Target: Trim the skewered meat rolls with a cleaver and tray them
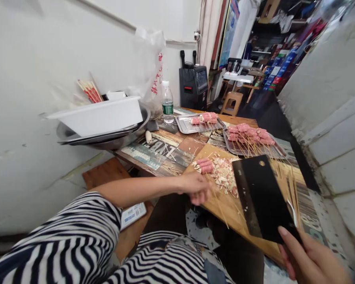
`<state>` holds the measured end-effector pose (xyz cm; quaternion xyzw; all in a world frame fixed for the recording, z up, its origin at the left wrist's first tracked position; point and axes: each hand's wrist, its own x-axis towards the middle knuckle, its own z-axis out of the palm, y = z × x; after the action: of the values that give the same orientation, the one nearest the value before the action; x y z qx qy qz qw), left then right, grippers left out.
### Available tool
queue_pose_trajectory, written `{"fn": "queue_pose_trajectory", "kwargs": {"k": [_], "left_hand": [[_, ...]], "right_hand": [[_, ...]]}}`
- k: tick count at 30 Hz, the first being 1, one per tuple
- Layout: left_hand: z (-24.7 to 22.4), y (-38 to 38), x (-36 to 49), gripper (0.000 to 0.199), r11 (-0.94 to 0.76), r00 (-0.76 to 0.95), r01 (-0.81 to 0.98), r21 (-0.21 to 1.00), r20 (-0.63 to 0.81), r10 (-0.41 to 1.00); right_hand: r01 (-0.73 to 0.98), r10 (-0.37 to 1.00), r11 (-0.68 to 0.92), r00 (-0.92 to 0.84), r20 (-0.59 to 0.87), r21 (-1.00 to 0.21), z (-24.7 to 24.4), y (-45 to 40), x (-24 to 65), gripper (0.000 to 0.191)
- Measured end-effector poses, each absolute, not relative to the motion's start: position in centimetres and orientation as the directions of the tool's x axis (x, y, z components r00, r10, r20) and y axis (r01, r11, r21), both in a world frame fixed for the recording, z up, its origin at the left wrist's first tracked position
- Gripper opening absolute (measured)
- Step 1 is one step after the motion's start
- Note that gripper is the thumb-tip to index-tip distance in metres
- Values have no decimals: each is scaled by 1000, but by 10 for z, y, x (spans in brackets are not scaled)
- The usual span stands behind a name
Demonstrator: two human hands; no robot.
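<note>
My hands are well apart. My right hand is closed round the near end of the black cleaver, thumb on top, probably because that end puts my fingers clear of the edge. Its broad face is turned up, over the right part of the cutting board and next to the pale chopped bits; I cannot tell whether the blade touches the wood. My left hand is at the board's near side, fingers curled and blurred, beside thin sticks that run from the small pink rolls; whether I am gripping one I cannot tell. Those rolls lie at the left of the bits, which to my mind leaves them clear of the blade. Beyond the board, on the surface, the nearer metal tray bears a heap of skewered rolls and the farther tray a smaller group, sticks jutting toward me, I suppose so they can be lifted without touching the meat. Bare skewers lie at my right, seemingly set there for easy reach. The water bottle stands back by the wall, likely out of the way.
</note>
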<state>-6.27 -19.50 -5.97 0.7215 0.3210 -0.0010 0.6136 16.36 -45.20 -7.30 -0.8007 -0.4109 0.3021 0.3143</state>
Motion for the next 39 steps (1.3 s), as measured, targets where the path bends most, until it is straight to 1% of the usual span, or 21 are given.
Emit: {"fn": "queue_pose_trajectory", "kwargs": {"k": [1,2,3,4,5,6,7,8,10,13,14,16,18,19,22,25,29,32,34,36,39], "left_hand": [[-53,-192,-67,42,-308,830,488,817,-326,452],[-47,-189,-70,39,-543,852,469,697,-195,486],[-42,-185,-71,35,-708,851,453,541,-27,524],[-38,-182,-71,31,-799,832,461,387,124,540],[-36,-178,-69,29,-835,813,484,264,219,540],[-34,-174,-65,30,-843,805,507,179,250,537],[-34,-170,-62,32,-841,806,526,125,241,540],[-35,-166,-57,33,-834,809,542,101,206,551],[-36,-158,-49,33,-805,798,577,142,112,592],[-37,-150,-36,33,-732,770,616,290,-26,637],[-37,-148,-32,31,-720,771,619,314,-67,633],[-35,-145,-24,30,-725,777,621,298,-110,620],[-29,-143,-21,32,-728,775,626,278,-126,619],[-25,-142,-22,36,-720,773,628,295,-127,622],[-4,-136,-40,48,-688,773,601,407,-78,630],[18,-135,-71,55,-666,763,571,481,-11,646],[21,-153,-95,52,-675,769,579,458,-30,639],[3,-173,-90,47,-645,741,617,451,-57,669],[-14,-185,-79,41,-631,719,640,438,-52,693],[-30,-194,-66,32,-660,727,635,402,-23,686],[-49,-205,-56,26,-749,764,602,279,73,641]], "right_hand": [[534,875,-451,423,-236,-715,-67,-444,165,63],[587,892,-439,373,-254,-680,-61,-437,167,63],[628,902,-430,332,-276,-649,-55,-430,169,63],[664,906,-423,304,-295,-617,-50,-423,170,62],[695,908,-417,287,-305,-586,-45,-418,171,61],[721,909,-410,273,-315,-558,-41,-414,172,59],[742,909,-405,263,-324,-534,-37,-410,172,57],[758,908,-402,256,-332,-513,-34,-407,171,55],[781,908,-394,250,-337,-484,-29,-403,168,52],[814,920,-364,237,-313,-453,-25,-398,165,48],[827,925,-354,240,-295,-437,-25,-396,164,47],[846,929,-347,252,-270,-405,-23,-394,166,46],[845,923,-364,270,-276,-392,-20,-394,169,47],[838,917,-377,278,-285,-394,-18,-395,170,49],[823,909,-394,286,-302,-408,-14,-398,170,54],[799,914,-373,226,-338,-471,-11,-393,159,52],[723,888,-367,85,-452,-585,-14,-368,139,46],[689,872,-388,59,-486,-613,-18,-351,138,43],[704,867,-415,116,-484,-576,-20,-346,145,43],[744,868,-429,182,-463,-512,-21,-348,154,46],[810,887,-412,252,-386,-417,-19,-356,160,44]]}}
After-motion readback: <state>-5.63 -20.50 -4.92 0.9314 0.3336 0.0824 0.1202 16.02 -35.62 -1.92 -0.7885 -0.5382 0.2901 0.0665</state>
